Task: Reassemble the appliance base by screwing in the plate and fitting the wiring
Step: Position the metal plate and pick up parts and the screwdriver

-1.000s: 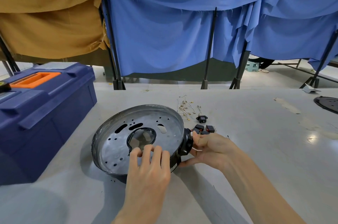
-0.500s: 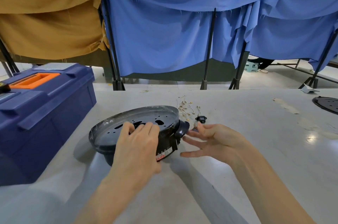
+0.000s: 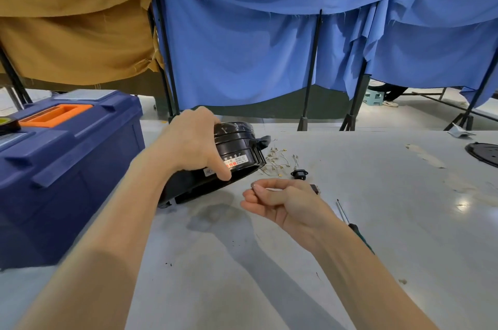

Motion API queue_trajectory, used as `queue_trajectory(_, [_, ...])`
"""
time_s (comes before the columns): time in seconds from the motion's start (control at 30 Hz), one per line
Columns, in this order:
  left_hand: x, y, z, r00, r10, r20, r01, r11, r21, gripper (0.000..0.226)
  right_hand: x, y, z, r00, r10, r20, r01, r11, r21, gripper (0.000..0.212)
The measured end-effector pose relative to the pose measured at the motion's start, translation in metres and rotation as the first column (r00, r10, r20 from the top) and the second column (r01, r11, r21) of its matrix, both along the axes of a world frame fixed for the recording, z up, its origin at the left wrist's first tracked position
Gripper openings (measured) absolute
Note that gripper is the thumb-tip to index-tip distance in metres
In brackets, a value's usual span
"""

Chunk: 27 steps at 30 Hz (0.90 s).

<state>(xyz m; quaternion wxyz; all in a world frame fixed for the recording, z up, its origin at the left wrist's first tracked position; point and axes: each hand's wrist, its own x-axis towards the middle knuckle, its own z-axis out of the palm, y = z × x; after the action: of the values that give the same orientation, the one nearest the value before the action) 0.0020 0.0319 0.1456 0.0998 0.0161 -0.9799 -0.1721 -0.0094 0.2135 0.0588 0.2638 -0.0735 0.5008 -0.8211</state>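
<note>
Right hand: low over the table, palm up, fingers curled, thumb laid against the forefinger; whether it pinches a screw, I cannot tell
Screwdriver: flat on the table just behind the right wrist, untouched
Left hand: fingers wrapped over the upper rim of the appliance base, thumb pressed on its side wall by the label
Appliance base: tipped up on its near edge beside the blue toolbox, underside turned away from view
Socket and wiring: loose on the table just right of the base
Step, as I judge it: turning the base over to reach the fixing side
Next move: settle the base steady; then fetch the screwdriver or the wiring with the free hand
</note>
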Motion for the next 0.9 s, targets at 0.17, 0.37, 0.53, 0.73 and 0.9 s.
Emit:
queue_trajectory(0.17, [-0.007,-0.005,0.013,1.000,0.021,0.022,-0.023,0.996,0.082,0.057,0.000,-0.017,0.010,1.000,0.015,0.021,-0.013,0.993,-0.120,0.013])
queue_trajectory(0.37, [-0.009,-0.007,0.017,0.999,0.023,0.042,-0.028,0.992,0.121,0.054,-0.001,-0.026,0.010,0.990,-0.137,-0.012,0.135,0.982,-0.136,0.010])
queue_trajectory(0.53, [-0.008,-0.007,0.018,0.998,0.023,0.054,-0.030,0.991,0.128,0.057,0.001,-0.033,0.008,0.974,-0.227,0.002,0.225,0.961,-0.161,0.009])
queue_trajectory(0.73, [-0.009,-0.007,0.018,0.998,0.020,0.055,-0.027,0.990,0.139,0.058,0.002,-0.038,0.006,0.960,-0.281,0.003,0.278,0.948,-0.157,0.011])
queue_trajectory(0.9, [-0.010,-0.004,0.017,0.998,0.029,0.055,-0.036,0.990,0.137,0.071,0.003,-0.043,0.005,0.936,-0.350,-0.031,0.344,0.932,-0.114,0.009])
